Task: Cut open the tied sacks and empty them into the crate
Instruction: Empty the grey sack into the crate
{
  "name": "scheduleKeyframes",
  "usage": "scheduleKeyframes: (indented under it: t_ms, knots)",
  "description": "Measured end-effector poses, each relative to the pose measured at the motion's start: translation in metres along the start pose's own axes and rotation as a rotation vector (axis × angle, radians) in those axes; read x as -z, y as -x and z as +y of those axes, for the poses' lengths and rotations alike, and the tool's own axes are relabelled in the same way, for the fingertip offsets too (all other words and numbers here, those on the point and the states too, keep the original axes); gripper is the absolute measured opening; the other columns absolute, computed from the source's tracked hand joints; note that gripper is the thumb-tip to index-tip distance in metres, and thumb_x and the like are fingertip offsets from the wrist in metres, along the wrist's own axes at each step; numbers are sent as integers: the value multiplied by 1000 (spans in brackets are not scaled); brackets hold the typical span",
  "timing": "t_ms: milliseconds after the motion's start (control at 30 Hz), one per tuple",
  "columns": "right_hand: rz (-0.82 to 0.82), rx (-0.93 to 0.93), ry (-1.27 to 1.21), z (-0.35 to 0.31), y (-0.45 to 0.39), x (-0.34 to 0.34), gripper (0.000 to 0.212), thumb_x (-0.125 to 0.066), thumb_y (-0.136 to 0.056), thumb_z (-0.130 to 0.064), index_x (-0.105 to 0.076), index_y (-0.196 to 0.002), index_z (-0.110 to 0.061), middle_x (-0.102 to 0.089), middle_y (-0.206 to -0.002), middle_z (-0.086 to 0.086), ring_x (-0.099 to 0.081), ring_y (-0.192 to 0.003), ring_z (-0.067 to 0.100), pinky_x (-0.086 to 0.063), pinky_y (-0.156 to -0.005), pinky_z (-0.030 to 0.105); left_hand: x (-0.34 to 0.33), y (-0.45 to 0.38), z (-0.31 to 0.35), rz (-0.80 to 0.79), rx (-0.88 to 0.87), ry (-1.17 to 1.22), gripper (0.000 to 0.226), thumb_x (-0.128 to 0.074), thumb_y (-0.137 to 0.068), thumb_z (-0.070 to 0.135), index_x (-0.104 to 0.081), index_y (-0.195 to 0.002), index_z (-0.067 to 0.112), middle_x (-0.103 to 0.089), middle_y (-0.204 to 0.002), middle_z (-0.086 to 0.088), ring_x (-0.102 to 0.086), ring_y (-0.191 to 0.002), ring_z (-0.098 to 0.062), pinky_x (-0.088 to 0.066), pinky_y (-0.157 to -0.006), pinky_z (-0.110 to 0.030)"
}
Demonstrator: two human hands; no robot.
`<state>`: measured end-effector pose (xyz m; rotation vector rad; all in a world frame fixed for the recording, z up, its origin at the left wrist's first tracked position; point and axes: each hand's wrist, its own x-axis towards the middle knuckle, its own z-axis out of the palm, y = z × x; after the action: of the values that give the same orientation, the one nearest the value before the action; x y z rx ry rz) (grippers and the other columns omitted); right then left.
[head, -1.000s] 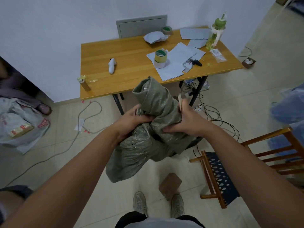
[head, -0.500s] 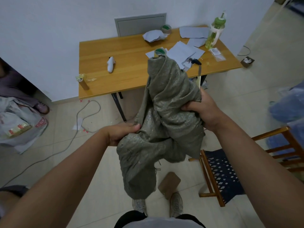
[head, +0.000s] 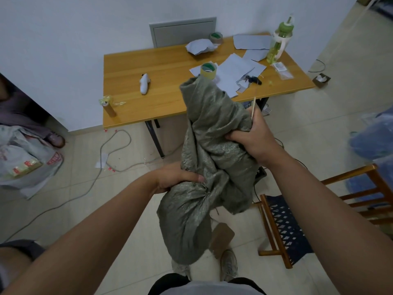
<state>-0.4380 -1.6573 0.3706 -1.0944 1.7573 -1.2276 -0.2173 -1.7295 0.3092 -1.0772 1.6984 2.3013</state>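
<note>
While both hands (head: 178,177) (head: 253,137) grip the grey-green sack (head: 208,167), it hangs crumpled.

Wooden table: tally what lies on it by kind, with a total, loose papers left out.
Rolls of tape: 3, green-cored roll on the papers, roll by the wall, brown roll at the front left edge
Green drink bottle: 1
White handheld controller: 1
Total: 5

Limp grey-green woven sack (head: 212,150) hangs crumpled, held above floor.
</note>
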Motion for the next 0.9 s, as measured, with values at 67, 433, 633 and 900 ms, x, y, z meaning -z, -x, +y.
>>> scheduleKeyframes:
  t_ms: [67, 433, 633, 900]
  knots:
    - [52, -68, -174, 0, -1, -1, 52, -79, -74, -11, -46, -114, -15, -64, -106, 7, -67, -95, 20, -56, -84, 44, -3, -2, 2, 34, -59, 51, 50, -84, -68, 17, -66, -114, 19, -73, -112, 0, -69, -106, -22, -52, -94, -36]
    - [111, -105, -547, 2, -5, -17, 49, -65, -77, 7, -49, -122, 0, -68, -101, 11, -69, -91, 26, -58, -74, 40, -7, -7, 3, -227, 61, 268, 88, -100, -32, 36, -64, -107, 7, -75, -95, -8, -73, -85, -20, -58, -73, -30]
    - [8, -72, -97, 4, -9, -2, 63, -80, -65, -25, -47, -118, -21, -65, -114, 6, -66, -103, 23, -54, -91, 51, -4, -6, 6, -25, 80, -32, 40, -77, -77, 13, -66, -114, 21, -72, -111, -1, -69, -103, -20, -54, -94, -35]
    - [-195, -14, 208, -6, -10, 5, 54, -79, -80, -23, -38, -116, -24, -60, -108, -5, -60, -104, 19, -50, -94, 50, 20, -9, 7, 232, -36, -518, 32, -77, -81, 25, -63, -110, 31, -65, -110, 8, -60, -101, -13, -45, -97, -33]
